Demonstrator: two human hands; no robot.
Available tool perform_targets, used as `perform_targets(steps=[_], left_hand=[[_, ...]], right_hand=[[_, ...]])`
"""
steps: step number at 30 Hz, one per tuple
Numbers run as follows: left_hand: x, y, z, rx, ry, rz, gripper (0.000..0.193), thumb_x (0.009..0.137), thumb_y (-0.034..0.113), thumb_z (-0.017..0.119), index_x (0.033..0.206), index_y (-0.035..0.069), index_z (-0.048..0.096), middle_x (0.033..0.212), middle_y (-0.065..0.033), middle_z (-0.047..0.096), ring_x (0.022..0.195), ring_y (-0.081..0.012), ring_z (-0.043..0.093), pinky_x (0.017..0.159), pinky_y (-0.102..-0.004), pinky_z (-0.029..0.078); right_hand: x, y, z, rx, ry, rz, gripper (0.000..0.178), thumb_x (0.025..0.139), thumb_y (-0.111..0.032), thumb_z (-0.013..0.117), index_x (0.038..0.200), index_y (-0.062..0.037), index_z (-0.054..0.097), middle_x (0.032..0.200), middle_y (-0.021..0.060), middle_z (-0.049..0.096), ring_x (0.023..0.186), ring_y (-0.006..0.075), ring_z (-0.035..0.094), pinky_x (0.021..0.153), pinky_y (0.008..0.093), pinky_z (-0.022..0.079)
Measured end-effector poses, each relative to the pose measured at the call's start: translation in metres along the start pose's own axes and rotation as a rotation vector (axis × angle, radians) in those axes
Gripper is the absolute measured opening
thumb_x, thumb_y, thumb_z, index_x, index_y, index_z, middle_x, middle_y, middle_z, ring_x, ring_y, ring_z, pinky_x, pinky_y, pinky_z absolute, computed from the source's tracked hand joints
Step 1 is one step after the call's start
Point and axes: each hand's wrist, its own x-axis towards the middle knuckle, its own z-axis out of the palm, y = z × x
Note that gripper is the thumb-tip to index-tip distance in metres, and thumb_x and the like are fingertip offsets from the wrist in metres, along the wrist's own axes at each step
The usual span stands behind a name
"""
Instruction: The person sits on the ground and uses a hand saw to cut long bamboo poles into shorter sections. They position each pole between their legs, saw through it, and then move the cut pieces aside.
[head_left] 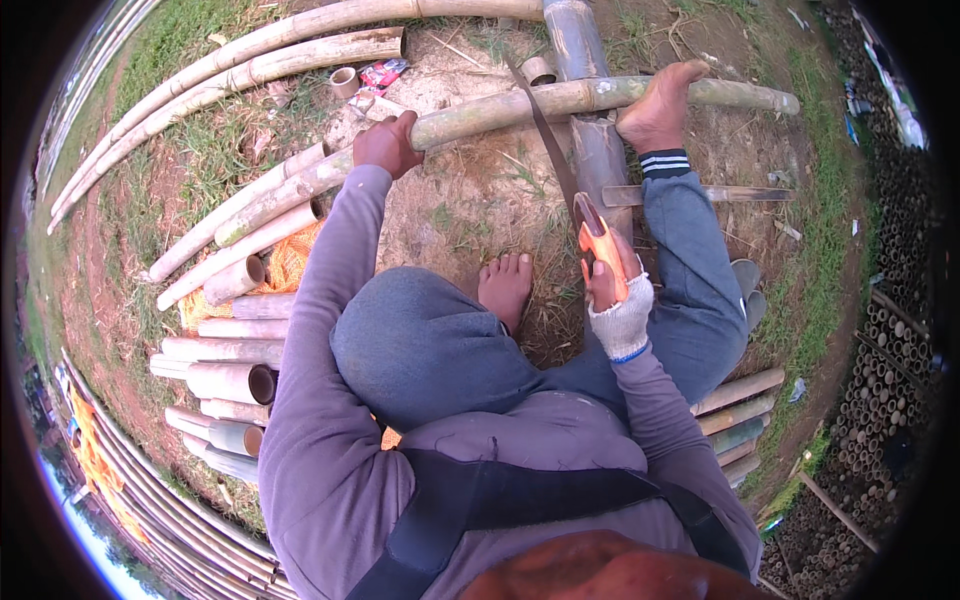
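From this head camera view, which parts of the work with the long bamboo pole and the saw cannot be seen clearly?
- Long pale bamboo pole: the left hand and a bare foot cover parts of it.
- Orange-handled hand saw: the gloved right hand hides most of its handle.
- Saw teeth: too small to make out.
- Cut depth: hidden behind the blade.
- Left grip: fingers curl under the pole.

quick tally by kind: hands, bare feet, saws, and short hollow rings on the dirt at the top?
Hands: 2 (left hand on the long bamboo pole, right hand in a white glove)
Bare feet: 2 (one on the pole, one on the ground)
Saws: 1, the orange-handled saw
Short rings: 2 ()
Total: 7
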Motion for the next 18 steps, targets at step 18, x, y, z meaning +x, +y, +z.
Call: perform_targets(steps=[18], left_hand=[[0.005, -0.006, 0.013, 0.011, 0.062, 0.053, 0.052, 0.084, 0.043, 0.081, 0.131, 0.026, 0.067, 0.114, -0.0105, 0.079, 0.105, -0.0334, 0.077, 0.089, -0.0498, 0.06]], right_hand=[[-0.047, -0.021, -0.03, 0.042, -0.044, 0.205, 0.048, 0.104, -0.018, 0.067, 0.144, 0.0079, 0.059, 0.134, 0.0275, 0.07, 0.123, 0.0374, 0.071, 0.106, 0.044, 0.055]])
